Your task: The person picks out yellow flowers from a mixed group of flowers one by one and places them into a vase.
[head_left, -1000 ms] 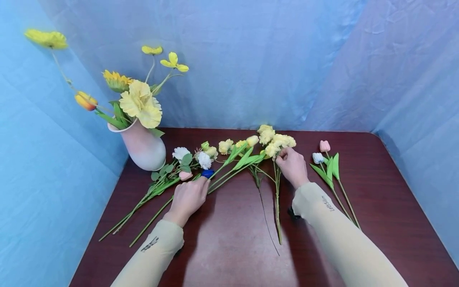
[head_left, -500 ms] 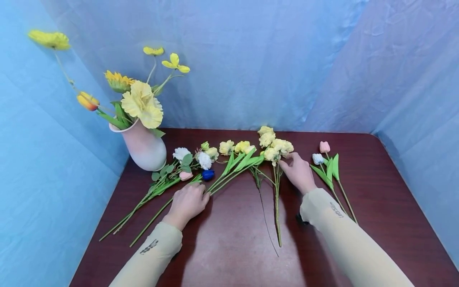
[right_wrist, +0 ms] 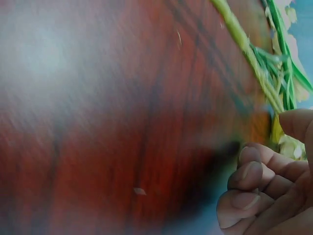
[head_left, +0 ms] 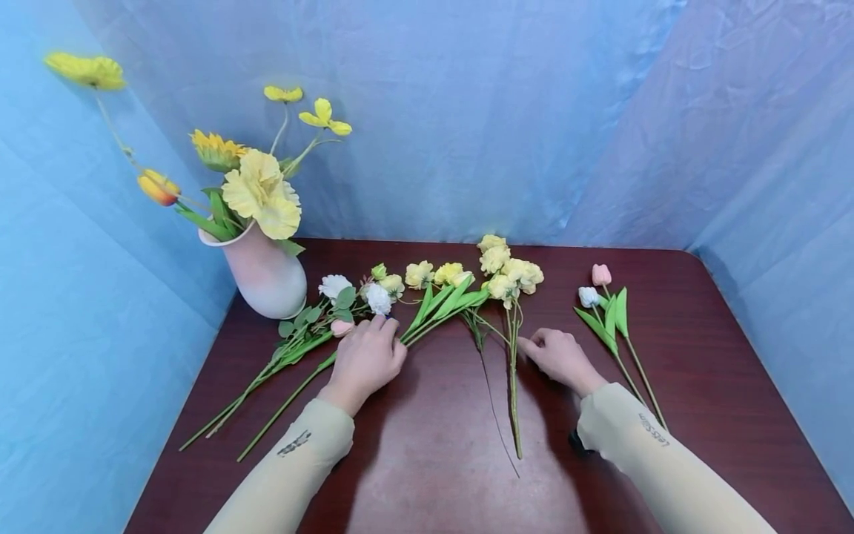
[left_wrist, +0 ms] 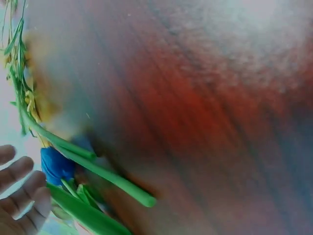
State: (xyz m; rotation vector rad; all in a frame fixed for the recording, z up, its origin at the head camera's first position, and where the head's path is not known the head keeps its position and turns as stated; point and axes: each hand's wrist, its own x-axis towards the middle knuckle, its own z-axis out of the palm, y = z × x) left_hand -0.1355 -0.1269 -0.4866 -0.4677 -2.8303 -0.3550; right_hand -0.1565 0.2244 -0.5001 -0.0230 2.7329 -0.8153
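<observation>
Right of the smooth vase (head_left: pixel 267 278), here's the left hand (head_left: pixel 369 360), loose-fingered, by a blue tulip (left_wrist: pixel 56 165) the left wrist view bares but the head view nearly hides, and farther right the empty, half-curled right hand (head_left: pixel 559 358) beside the knobbly stem (right_wrist: pixel 250 55) of the ruffled yellow spray (head_left: pixel 522 273).

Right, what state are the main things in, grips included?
Vase, standing, holding flowers
Sunflower, in the vase
White flowers, lying on the table
Blue tulip, lying, mostly hidden in the head view
Pale yellow bunch, lying, not gripped
Far-right pink tulip, lying
Pale blue tulip, lying
Left grip, fingers nearly straight
Right grip, fingers bent, thumb apart
</observation>
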